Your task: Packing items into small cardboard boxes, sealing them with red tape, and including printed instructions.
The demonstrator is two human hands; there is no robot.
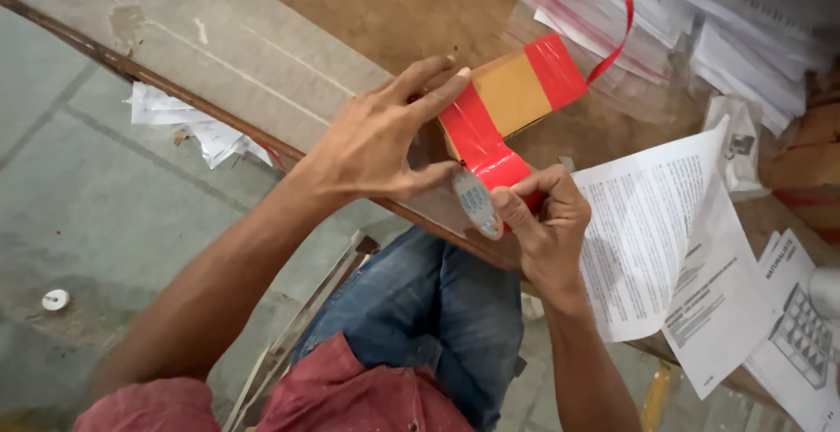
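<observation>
A small oblong brown cardboard box (512, 92), banded with glossy red adhesive tape, is seen just above the centre of the frame, resting on the brown wooden desk (385, 3). Its long axis runs diagonally, from lower left to upper right, with the far end pointing toward the upper right corner. The left hand (376, 139) is laid against the box's near left end; its fingers (433, 77) are spread and extended, pressing the red tape flat rather than closing round anything. The right hand (547, 222) is placed just below the box, its fingers curled tightly on a roll of red tape with a white core (477, 204), from which a strip is stretched up onto the box. A loose red tape strip (617, 12) is curled beyond the box's far end. White printed paper sheets (665, 248) are spread at the right, and stacked papers in clear sleeves (744, 21) fill the upper right
</observation>
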